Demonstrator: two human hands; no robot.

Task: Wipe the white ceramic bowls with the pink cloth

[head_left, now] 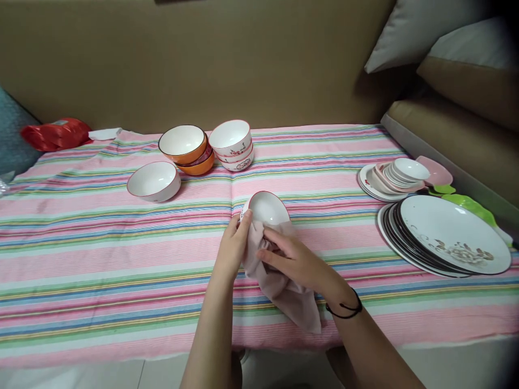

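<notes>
At the frame's centre, the left hand (235,241) pinches a white bowl (270,208) by its left side; the right hand (295,260) pinches a cloth (284,294) against it. Wiping seems in hand, calling next for a steady hold.

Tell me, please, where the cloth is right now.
In the head view, the cloth is just below and right of centre, in the right hand, against the near side of the white bowl held by the left hand.
</notes>
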